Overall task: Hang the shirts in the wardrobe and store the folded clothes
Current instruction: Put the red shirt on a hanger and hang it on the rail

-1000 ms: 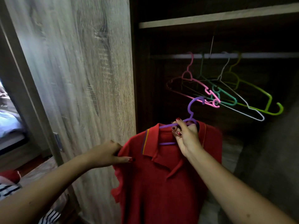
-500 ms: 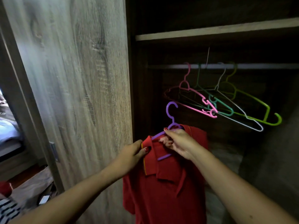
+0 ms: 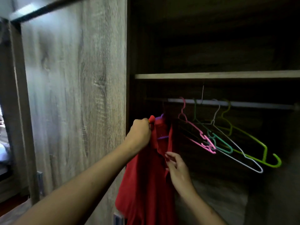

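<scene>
A grey wood-grain wardrobe (image 3: 73, 95) stands open and dark. Its pale shelf board (image 3: 211, 76) and metal rail (image 3: 251, 105) run above both hands, with bare coloured hangers (image 3: 209, 144) to their right. The left hand (image 3: 140, 133) clutches the collar of the red polo shirt (image 3: 146, 184), which sits on a purple plastic hanger (image 3: 163, 137). The right hand (image 3: 177, 169) pinches the placket below. Half a second ago the shirt hung lower and the right hand held the hanger's neck.
</scene>
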A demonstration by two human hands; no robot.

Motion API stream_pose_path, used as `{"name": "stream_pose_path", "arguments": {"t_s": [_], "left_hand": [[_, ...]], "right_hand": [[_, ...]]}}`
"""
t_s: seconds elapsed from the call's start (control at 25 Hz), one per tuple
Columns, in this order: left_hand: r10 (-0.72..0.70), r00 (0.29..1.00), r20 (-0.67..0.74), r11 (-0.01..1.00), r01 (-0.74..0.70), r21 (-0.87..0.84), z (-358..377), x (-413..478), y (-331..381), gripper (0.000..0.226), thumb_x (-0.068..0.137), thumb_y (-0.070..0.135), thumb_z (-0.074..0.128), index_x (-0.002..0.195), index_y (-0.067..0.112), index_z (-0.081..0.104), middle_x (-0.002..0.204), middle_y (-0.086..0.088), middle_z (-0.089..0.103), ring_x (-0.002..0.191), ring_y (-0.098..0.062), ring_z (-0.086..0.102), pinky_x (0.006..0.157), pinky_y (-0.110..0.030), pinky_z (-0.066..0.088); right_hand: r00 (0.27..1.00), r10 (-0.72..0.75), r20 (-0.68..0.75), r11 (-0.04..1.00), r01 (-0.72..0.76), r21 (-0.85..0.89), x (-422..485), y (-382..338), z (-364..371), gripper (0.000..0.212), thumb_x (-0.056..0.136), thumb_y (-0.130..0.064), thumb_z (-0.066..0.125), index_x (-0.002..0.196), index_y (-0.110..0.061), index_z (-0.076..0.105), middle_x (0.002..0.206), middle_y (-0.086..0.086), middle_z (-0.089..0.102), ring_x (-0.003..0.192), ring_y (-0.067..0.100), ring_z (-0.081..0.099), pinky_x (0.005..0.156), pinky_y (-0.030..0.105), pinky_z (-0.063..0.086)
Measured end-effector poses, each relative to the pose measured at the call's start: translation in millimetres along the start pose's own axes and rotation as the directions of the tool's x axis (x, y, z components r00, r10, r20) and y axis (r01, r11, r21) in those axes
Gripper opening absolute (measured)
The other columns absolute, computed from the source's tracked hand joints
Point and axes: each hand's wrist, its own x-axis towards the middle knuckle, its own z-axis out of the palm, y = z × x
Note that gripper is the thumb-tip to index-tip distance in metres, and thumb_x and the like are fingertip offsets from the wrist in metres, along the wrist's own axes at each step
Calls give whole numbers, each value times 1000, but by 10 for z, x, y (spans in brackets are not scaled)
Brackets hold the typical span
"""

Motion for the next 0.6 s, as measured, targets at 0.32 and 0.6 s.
{"name": "stream_pose_path", "arguments": {"t_s": [0.32, 0.6], "left_hand": [[-66, 998, 10, 998, 66, 18, 163, 499, 64, 29, 96, 8, 39, 120, 0, 54, 116, -22, 59, 104, -38, 60, 84, -39, 49], [-141, 987, 71, 987, 134, 90, 418, 654, -119, 25, 98, 10, 37, 115, 4, 55, 78, -4, 54, 64, -16, 55, 51, -25, 42]], "right_hand": [[980, 117, 161, 990, -128, 62, 180, -144, 20, 34, 97, -15, 42, 129, -17, 52, 115, -10, 56, 103, -1, 54, 96, 22, 44], [983, 124, 132, 989, -134, 70, 358, -22, -105, 32, 97, -13, 42, 127, -17, 54, 117, -7, 58, 103, -1, 53, 94, 22, 40]]}}
